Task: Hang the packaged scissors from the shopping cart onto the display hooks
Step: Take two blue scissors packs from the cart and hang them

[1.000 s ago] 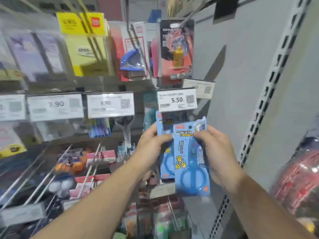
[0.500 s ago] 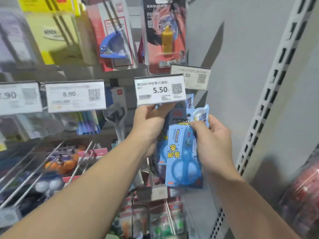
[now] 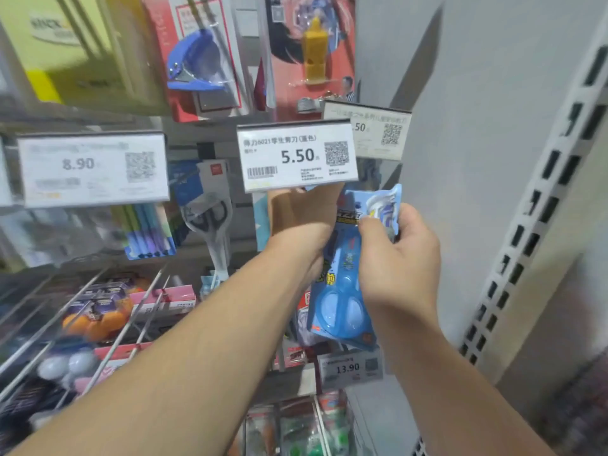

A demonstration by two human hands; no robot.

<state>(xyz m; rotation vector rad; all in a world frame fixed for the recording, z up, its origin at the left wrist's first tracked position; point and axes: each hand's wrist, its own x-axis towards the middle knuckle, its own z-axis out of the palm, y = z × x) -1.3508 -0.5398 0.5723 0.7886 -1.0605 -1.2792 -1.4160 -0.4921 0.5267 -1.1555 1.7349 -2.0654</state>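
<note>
A blue packaged pair of scissors (image 3: 345, 291) hangs upright just under the 5.50 price tag (image 3: 297, 156). My right hand (image 3: 398, 255) pinches the pack near its top right corner. My left hand (image 3: 297, 222) reaches up behind the price tag, its fingertips hidden by the tag, and it lies against the pack's left side. The display hook itself is hidden behind the tag and my left hand. The shopping cart is out of view.
Grey-handled scissors (image 3: 210, 218) hang to the left beside an 8.90 tag (image 3: 93, 167). Long bare metal hooks (image 3: 131, 311) stick out at lower left over packaged goods. A 13.90 tag (image 3: 350, 368) sits below. A grey panel and slotted upright (image 3: 533, 238) bound the right side.
Both hands have lifted the blue pack from chest height up to the 5.50 tag. My left hand went up behind the tag. The view has closed in on the shelf.
</note>
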